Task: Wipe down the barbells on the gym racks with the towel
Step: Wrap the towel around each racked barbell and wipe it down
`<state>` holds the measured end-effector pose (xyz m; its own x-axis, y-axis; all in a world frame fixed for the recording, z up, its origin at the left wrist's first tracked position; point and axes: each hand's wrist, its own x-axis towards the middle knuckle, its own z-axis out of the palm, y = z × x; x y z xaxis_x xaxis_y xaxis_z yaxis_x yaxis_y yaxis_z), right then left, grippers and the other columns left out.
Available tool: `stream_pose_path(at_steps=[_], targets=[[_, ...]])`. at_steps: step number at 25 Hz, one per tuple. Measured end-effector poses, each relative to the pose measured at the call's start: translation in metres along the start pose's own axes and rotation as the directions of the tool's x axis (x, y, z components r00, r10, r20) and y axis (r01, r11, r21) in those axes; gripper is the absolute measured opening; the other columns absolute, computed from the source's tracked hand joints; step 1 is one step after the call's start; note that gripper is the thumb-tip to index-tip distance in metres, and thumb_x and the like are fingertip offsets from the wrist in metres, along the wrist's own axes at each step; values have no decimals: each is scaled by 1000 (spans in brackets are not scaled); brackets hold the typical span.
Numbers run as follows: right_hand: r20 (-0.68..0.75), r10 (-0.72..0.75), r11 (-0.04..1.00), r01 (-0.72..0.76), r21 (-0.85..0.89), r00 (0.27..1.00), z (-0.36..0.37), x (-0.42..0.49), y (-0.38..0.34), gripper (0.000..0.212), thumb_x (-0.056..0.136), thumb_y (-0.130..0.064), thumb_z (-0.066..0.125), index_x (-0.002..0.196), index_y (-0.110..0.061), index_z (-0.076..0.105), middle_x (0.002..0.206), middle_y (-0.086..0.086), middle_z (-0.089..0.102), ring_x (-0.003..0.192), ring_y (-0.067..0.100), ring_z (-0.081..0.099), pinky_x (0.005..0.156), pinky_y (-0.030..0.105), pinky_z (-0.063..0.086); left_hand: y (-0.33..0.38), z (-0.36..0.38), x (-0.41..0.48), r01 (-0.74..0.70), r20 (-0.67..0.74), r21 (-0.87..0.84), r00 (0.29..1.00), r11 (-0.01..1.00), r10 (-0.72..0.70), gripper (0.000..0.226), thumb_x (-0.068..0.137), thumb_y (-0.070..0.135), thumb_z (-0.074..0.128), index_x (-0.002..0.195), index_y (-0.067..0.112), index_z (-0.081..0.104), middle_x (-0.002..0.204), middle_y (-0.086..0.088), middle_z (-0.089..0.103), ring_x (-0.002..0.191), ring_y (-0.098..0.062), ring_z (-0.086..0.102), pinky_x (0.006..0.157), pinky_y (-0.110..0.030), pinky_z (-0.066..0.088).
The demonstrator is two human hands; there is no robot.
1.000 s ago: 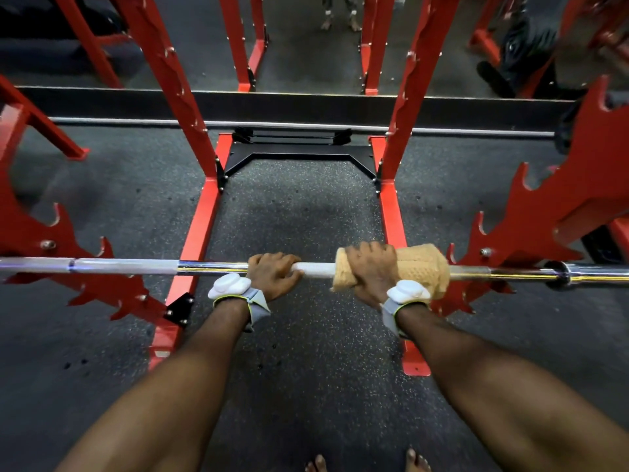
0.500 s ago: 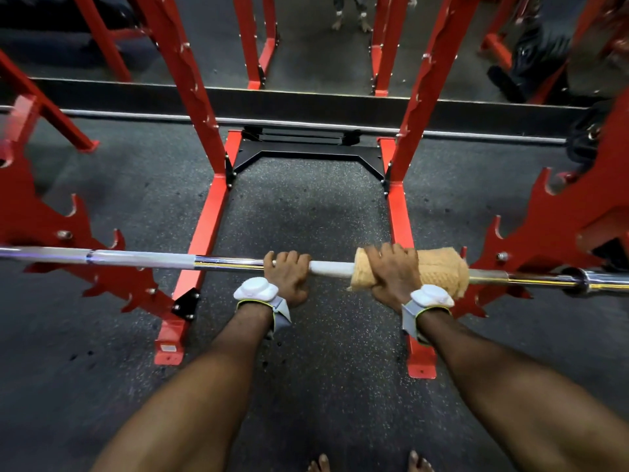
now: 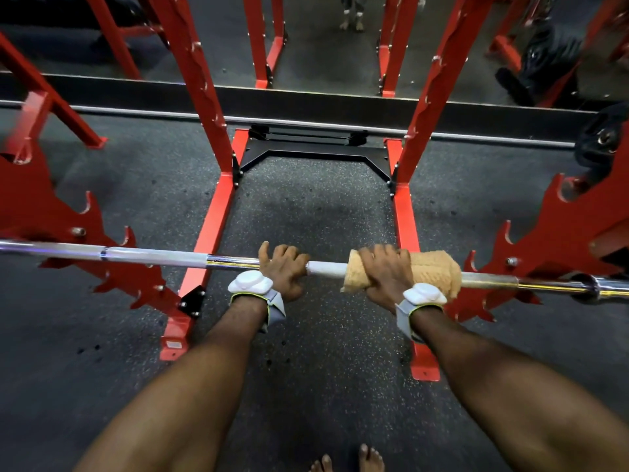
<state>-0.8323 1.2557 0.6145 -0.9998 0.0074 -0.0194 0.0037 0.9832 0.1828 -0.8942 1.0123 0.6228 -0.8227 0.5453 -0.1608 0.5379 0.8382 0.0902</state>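
Observation:
A long steel barbell [image 3: 153, 256] lies across the red rack, spanning the whole view from left to right. My left hand [image 3: 284, 270] grips the bare shaft near its middle, fingers curled over the top. A tan towel [image 3: 432, 270] is wrapped around the shaft just to the right. My right hand [image 3: 386, 272] grips that towel against the bar, covering its left half. A short white stretch of bar shows between the two hands. Both wrists carry white strap-on devices.
Red notched rack arms [image 3: 558, 240] hold the bar at both sides. Red uprights [image 3: 204, 107] and a black base brace [image 3: 316, 151] stand ahead. A mirror with a metal rail runs along the back wall. Weight plates [image 3: 602, 144] hang far right. Bare toes [image 3: 347, 461] show below.
The view has shifted so the bar and both hands sit slightly more to the right in frame. The grips on bar and towel are the same.

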Motion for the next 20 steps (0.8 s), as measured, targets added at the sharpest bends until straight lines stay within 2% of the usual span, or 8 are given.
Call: stream_pose_path(at_steps=[2,5,7,9,11,14,16,20], targets=[[41,3,1000,-3,2,999,-10,10,-34,64,59,-54,78,110,-23,54,101,6,59,89,27,56,75,40,38,2,3,-3,3,-4,8,1000,1000,-3,63,77,40,62,138,29,48,132,1,48,132,-25,39,111,-55,5],[70,-88,995,83,64,994,-26,21,-77,70,64,-38,78,124,-21,47,114,8,55,103,30,53,82,42,38,1,11,-6,7,-128,-5,992,1000,-8,60,71,44,54,127,23,59,121,-5,57,120,-31,52,107,-61,16],[54,-188,979,182,94,981,-28,22,-69,76,65,-36,76,133,-20,45,115,8,53,103,30,52,80,41,37,-5,10,-8,11,-154,-9,988,1000,-12,59,71,43,54,126,25,60,122,-5,57,122,-31,50,107,-60,15],[23,-262,958,257,124,965,-18,17,-36,81,66,-40,76,139,-21,44,112,7,52,98,29,51,77,41,35,-10,6,-10,29,-98,-30,995,999,-31,60,75,42,57,133,27,55,131,-1,50,131,-26,41,110,-55,7],[-1,-192,979,192,66,981,-6,13,-17,77,63,-44,77,132,-23,49,107,6,55,93,28,53,75,41,36,-13,4,-16,54,-115,-50,992,997,-60,59,77,42,59,134,28,54,131,0,49,132,-25,40,110,-52,6],[73,-90,996,89,19,993,-19,18,-61,72,60,-48,80,120,-23,51,104,5,57,93,27,54,75,41,37,-23,2,-25,80,-182,-129,978,988,-103,61,73,51,42,127,29,60,125,0,54,126,-25,45,109,-54,12],[132,-145,989,142,33,981,-32,24,-95,79,63,-41,79,131,-20,45,113,7,54,101,29,53,80,42,38,-35,0,-26,83,-157,-132,982,988,-104,68,70,55,33,129,30,58,127,2,53,127,-23,44,108,-50,13],[59,-226,970,219,105,972,-31,30,-79,83,65,-39,76,140,-21,46,113,8,55,101,31,54,78,42,38,-75,-4,-23,47,-243,-150,966,988,-83,63,75,56,35,124,29,63,119,1,59,117,-26,52,100,-45,25]])
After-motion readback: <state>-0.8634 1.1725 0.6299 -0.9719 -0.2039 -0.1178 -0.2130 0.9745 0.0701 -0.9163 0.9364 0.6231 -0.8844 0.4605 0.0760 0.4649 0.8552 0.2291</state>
